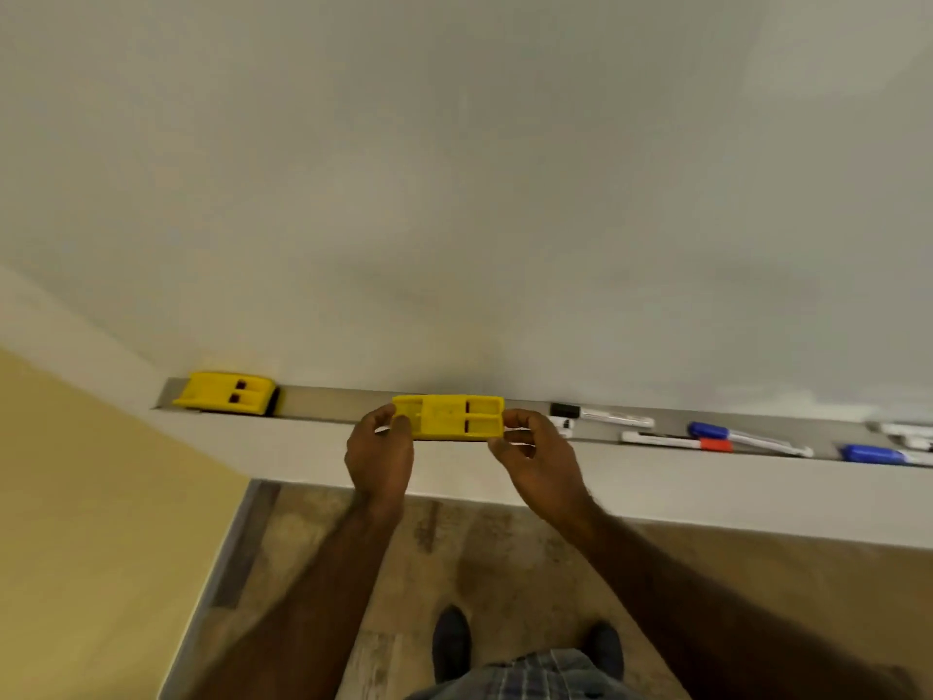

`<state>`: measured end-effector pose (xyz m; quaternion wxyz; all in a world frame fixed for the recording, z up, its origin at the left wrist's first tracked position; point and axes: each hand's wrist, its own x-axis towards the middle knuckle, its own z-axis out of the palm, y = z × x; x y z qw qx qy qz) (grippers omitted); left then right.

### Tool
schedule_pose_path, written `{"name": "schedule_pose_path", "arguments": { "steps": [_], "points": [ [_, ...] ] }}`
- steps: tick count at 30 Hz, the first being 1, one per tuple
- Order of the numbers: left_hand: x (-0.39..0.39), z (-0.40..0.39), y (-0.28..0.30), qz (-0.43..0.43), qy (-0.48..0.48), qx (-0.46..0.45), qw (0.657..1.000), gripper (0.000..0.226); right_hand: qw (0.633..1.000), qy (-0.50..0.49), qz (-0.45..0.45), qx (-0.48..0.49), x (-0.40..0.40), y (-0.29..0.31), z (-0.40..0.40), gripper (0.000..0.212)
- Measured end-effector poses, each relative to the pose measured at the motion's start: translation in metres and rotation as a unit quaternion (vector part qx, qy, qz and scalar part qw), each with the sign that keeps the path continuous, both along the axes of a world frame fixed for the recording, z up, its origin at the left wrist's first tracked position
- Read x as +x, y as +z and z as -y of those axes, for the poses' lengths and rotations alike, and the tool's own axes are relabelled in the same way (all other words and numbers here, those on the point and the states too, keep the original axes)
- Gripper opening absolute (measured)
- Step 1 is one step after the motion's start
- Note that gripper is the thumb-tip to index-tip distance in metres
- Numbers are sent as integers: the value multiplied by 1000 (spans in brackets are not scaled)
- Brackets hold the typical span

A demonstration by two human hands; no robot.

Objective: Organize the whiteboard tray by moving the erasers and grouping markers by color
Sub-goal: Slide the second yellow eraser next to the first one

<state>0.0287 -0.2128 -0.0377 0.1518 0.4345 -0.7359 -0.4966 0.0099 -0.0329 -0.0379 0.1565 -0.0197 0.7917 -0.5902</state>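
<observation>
big white whiteboard (pixel 454 194) | long grey metal tray (pixel 333 404) under it | yellow plastic eraser (pixel 448 417) over tray middle, held at both ends | left hand (pixel 379 454) grip pinches left end | right hand (pixel 540 459) grip pinches right end | second yellow eraser (pixel 224 393) at tray's left end | black-capped marker (pixel 601 415), red-capped marker (pixel 676 442), blue-capped marker (pixel 747 438) lie to the right

Tray (pixel 323 404) w/ eraser (pixel 224 393), markers (pixel 613 415)

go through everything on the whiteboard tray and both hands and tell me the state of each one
Held eraser: gripped at both ends, at the tray's middle.
Left eraser: lying at the tray's left end, untouched.
Left hand: pinching the held eraser's left end.
Right hand: pinching its right end.
Black marker: capped, lying in the tray.
Red marker: capped, lying in the tray.
Blue markers: capped, mixed among the others, not grouped.
Tray: bare between the erasers.
</observation>
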Motion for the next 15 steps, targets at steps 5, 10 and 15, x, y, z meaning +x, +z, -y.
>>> {"name": "schedule_pose_path", "arguments": {
  "steps": [5, 10, 15],
  "points": [
    [-3, 70, -6, 33, -14, -23, 999, 29, 996, 85, 31, 7, -10, 4, 74, 35],
    [-9, 120, -21, 72, -31, -20, 997, 35, 990, 131, 42, 30, -21, 3, 125, 34],
    [-18, 156, -34, 113, -61, -25, 991, 45, 983, 161, 69, 53, -22, -8, 162, 49]
  ]
}}
